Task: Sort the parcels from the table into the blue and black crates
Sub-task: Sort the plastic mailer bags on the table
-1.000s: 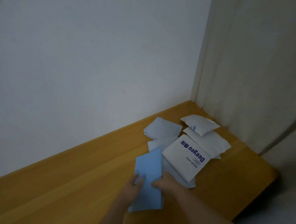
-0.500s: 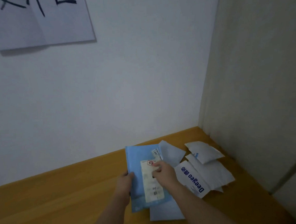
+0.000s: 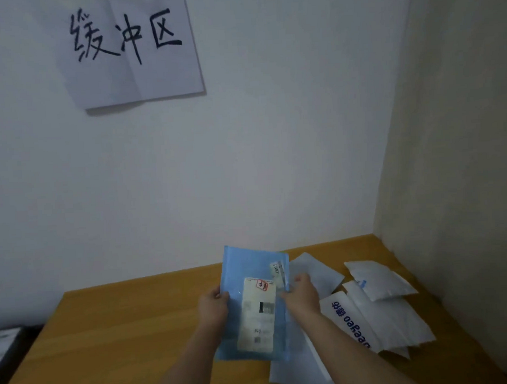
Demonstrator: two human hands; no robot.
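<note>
A flat blue parcel (image 3: 244, 268) with a white shipping label facing me is held upright above the wooden table (image 3: 121, 331). My left hand (image 3: 212, 307) grips its left edge and my right hand (image 3: 300, 295) grips its right edge. Several white and pale parcels (image 3: 380, 282) lie in a loose pile at the table's right back corner. One of them, a white bag with blue lettering (image 3: 348, 322), lies just right of my right forearm. No blue crate shows in this view.
A paper sign with black handwritten characters (image 3: 127, 48) hangs on the white wall. A beige curtain or wall (image 3: 464, 151) borders the table on the right. A dark object with a white parcel in it (image 3: 5, 348) sits below the table's left end.
I have lifted the blue parcel off the table and turned it label side toward me. My view has tilted up, bringing the wall sign into sight.
</note>
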